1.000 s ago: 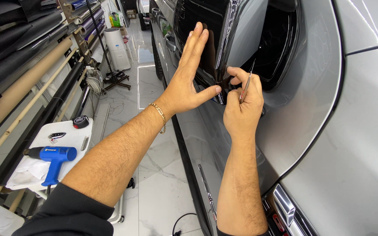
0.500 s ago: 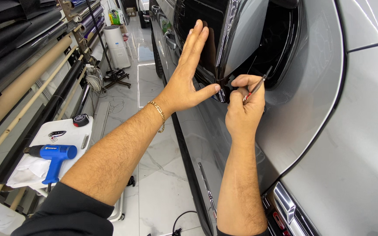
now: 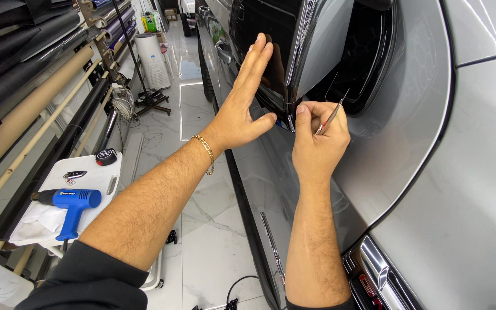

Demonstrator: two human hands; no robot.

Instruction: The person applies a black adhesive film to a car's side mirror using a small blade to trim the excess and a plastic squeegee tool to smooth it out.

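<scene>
My left hand [image 3: 247, 103] lies flat with fingers together against the dark glossy panel [image 3: 265, 40] of an open car door, a gold chain bracelet on its wrist. My right hand [image 3: 318, 138] is closed around a thin metal blade tool [image 3: 333, 112], its tip pointing up toward the edge of the door's silver trim [image 3: 317, 51]. The thumbs of both hands nearly meet at the panel's lower corner. The silver car body [image 3: 409, 172] fills the right side.
A white cart [image 3: 90, 172] at the left carries a blue heat gun [image 3: 70, 204], a black tape measure [image 3: 105, 156], a key fob and a white cloth. Rolls of film [image 3: 24, 115] lean along the left wall. A white cylindrical appliance [image 3: 151, 57] stands on the marble floor.
My right hand has turned and risen slightly, bringing the blade tool's tip up toward the door edge. My left hand stays pressed flat on the panel.
</scene>
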